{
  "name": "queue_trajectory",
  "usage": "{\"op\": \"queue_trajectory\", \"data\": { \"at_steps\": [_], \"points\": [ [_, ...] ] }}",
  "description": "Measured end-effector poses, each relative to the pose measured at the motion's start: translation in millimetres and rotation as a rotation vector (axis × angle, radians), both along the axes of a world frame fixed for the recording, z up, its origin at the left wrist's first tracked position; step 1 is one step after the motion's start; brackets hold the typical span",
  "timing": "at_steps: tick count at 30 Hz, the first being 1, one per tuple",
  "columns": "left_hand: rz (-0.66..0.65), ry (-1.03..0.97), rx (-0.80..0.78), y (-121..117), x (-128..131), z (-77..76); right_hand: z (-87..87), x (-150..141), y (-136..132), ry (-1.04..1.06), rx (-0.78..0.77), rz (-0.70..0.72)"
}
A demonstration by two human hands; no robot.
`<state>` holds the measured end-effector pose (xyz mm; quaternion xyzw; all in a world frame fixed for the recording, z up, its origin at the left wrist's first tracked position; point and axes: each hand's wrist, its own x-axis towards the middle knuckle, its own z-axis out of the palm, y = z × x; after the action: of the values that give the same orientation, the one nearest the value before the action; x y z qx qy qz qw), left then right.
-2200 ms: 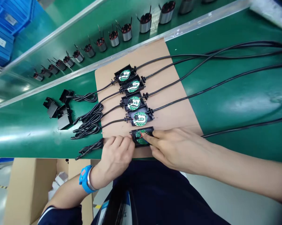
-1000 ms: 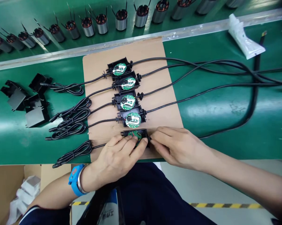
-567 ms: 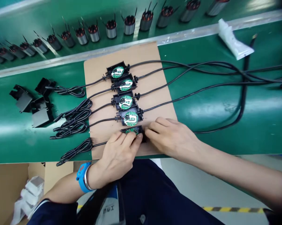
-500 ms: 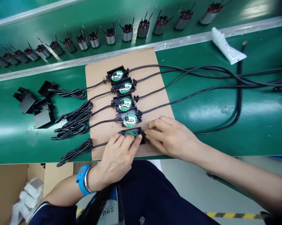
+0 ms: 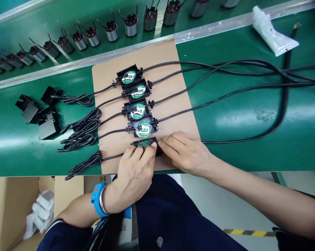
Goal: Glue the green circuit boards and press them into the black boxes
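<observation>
The nearest black plastic case lies on a cardboard sheet, a green circuit board with a thin red wire partly visible in it. My left hand grips this case from the near side, fingertips bent over its right part. At the case's right end, the fingers of my right hand are closed around a thick black cable, which comes out behind the hand; the pinched part is hidden. A thinner cable leaves the case to the left, ending in a tied bundle.
Several cases with boards, like this one, line up beyond my hands, cables on both sides. Loose black covers lie left. A white tube lies back right. Motor stators stand along the rear ledge. Below left is a cardboard box.
The camera view has shifted a little. Both hands stay at the nearest case; the left fingers are more bunched over it, and the right hand lies closer against its end.
</observation>
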<state>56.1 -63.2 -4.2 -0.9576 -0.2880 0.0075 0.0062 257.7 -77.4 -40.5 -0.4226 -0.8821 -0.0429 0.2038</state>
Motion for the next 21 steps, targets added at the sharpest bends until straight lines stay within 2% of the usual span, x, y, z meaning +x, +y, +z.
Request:
{"op": "queue_trajectory", "data": {
  "at_steps": [3,6,8,10,12,15,18,21],
  "points": [
    [-0.004,-0.038,-0.061,3,-8,4.2,-2.5,0,0,0.037,-0.016,-0.025],
    [-0.041,-0.228,-0.179,12,-29,14.4,-0.1,3,-3,0.127,-0.052,-0.045],
    [0.000,-0.371,-0.227,20,-46,19.8,6.8,4,-7,0.205,-0.087,-0.055],
    [0.097,-0.418,-0.239,27,-60,20.1,16.6,-2,-12,0.268,-0.105,-0.069],
    [0.160,-0.393,-0.262,32,-68,14.2,26.1,-16,-17,0.282,-0.106,-0.078],
    [0.178,-0.392,-0.311,34,-69,-0.2,33.1,-46,-22,0.197,-0.149,-0.092],
    [0.187,-0.425,-0.304,34,-65,-12.0,30.1,-71,-25,0.088,-0.211,-0.167],
    [0.174,-0.459,-0.290,33,-62,-18.6,22.8,-84,-29,0.026,-0.185,-0.265]
  ]
}}
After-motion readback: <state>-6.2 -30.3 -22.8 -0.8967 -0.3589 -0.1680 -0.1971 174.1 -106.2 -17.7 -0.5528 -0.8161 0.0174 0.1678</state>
